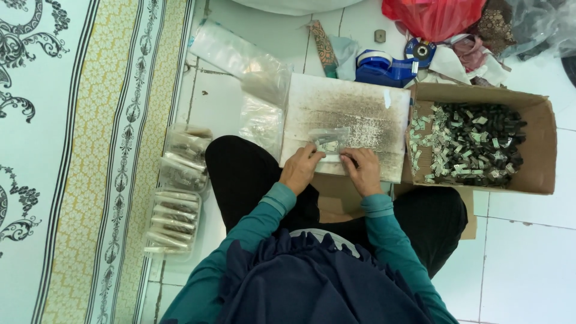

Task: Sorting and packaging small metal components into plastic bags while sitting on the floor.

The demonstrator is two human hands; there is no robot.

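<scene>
A small clear plastic bag (329, 141) with small pieces inside lies on a worn white board (372, 108) that rests on my lap. My left hand (301, 168) pinches the bag's near left edge. My right hand (362, 171) presses on its near right edge. Both hands wear teal sleeves and lie side by side on the board's front edge.
An open cardboard box (537, 150) of several small dark and white parts sits right of the board. Filled clear bags (174, 219) are stacked at my left on the tiled floor beside a patterned mat (72, 156). Loose clear bags (252, 78), a blue tape dispenser (384, 66) and a red bag (432, 18) lie beyond.
</scene>
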